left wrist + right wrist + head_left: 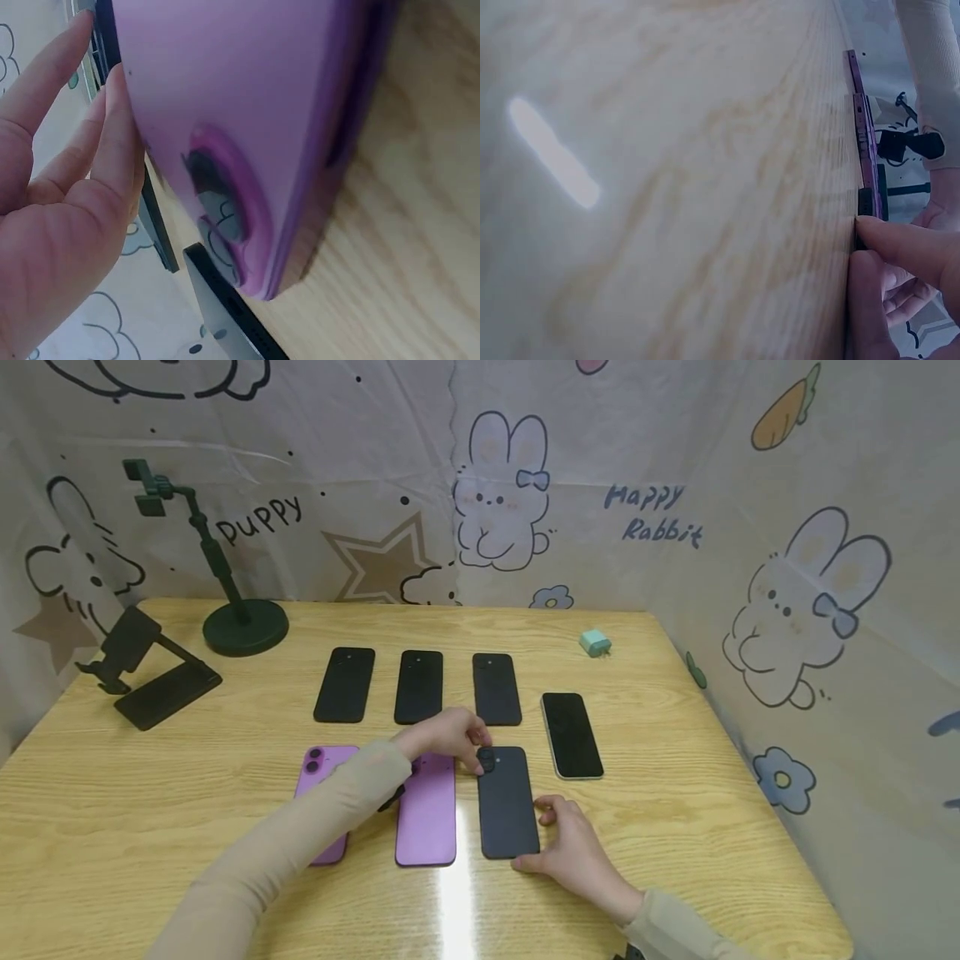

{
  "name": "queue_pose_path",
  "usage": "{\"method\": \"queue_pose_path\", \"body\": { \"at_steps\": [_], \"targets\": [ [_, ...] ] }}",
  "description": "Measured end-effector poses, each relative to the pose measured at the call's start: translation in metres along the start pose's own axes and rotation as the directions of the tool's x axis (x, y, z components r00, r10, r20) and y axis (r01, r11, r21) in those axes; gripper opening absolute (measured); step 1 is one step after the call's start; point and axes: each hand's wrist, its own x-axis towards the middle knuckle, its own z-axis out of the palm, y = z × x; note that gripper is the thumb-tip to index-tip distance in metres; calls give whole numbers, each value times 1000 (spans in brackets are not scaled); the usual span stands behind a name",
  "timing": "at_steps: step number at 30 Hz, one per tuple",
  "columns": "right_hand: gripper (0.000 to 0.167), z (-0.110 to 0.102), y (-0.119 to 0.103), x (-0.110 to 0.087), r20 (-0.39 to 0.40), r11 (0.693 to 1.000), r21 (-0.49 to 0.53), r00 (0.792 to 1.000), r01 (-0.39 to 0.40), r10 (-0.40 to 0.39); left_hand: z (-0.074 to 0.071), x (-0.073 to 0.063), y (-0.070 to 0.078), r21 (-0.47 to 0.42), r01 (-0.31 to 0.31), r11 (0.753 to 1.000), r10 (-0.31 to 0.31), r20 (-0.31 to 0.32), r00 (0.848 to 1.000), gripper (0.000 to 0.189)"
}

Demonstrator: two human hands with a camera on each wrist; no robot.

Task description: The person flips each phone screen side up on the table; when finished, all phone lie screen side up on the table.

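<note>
A dark blue smartphone (pixel 508 810) lies back up at the right end of the front row, between both hands. My left hand (pixel 453 735) reaches over a purple smartphone (pixel 426 818) and grips the dark phone's upper left corner, thumb and finger at its edges. At the lower right corner, my right hand (pixel 577 852) holds the same phone, thumb by the bottom edge and fingers by the side. The left wrist view shows the left hand (pixel 75 165) beside the purple phone's camera lenses. Another purple smartphone (pixel 330 764) lies partly hidden under the left sleeve.
Behind lie three black phones, at left (pixel 345 685), middle (pixel 420 685) and right (pixel 497 689). A phone with a pale frame (pixel 572 735) is to the right. Farther back stand a mint charger (pixel 595 643), a green phone stand (pixel 245 628) and a black folding stand (pixel 168 693).
</note>
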Motion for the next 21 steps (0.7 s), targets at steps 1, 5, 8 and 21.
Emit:
{"method": "queue_pose_path", "body": {
  "at_steps": [1,5,8,21],
  "targets": [
    [78,0,0,0,-3,1000,2,1000,3,-3,0,0,0,3,-7,1000,7,0,1000,37],
    [72,1,1,-1,-10,1000,11,1000,3,-2,2,0,0,10,-27,1000,27,1,1000,36],
    [70,1,1,-1,-9,1000,12,1000,9,-9,2,0,1,8,-27,1000,27,2,1000,37],
    [68,0,-1,0,0,1000,30,1000,-10,10,1,-2,2,-10,-31,999,32,44,999,47]
  ]
}}
